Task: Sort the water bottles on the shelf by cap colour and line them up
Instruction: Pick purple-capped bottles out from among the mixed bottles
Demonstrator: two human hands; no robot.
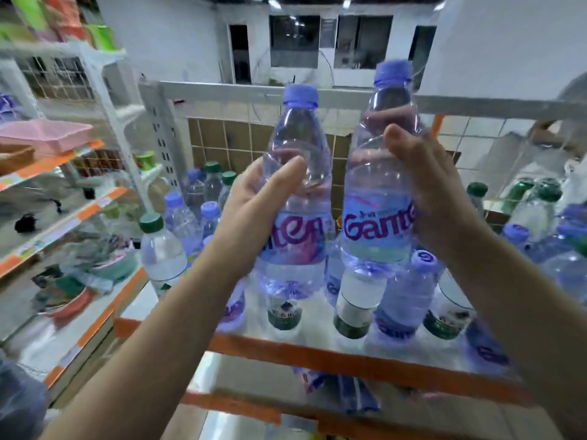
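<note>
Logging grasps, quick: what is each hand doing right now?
Left hand: grips the left purple-capped bottle, held up.
Right hand: grips the right purple-capped bottle, held up.

Bright, even indoor light; wide-lens bending at the edges, motion blur at left

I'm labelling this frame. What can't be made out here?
Head view:
- The label of the left bottle: its start is covered by the left hand.
- The label of the right bottle: its end is covered by the right hand.
- The edge bottles at right: cut off by the frame, blurred.
- Goods on the side rack: motion-blurred.
</note>
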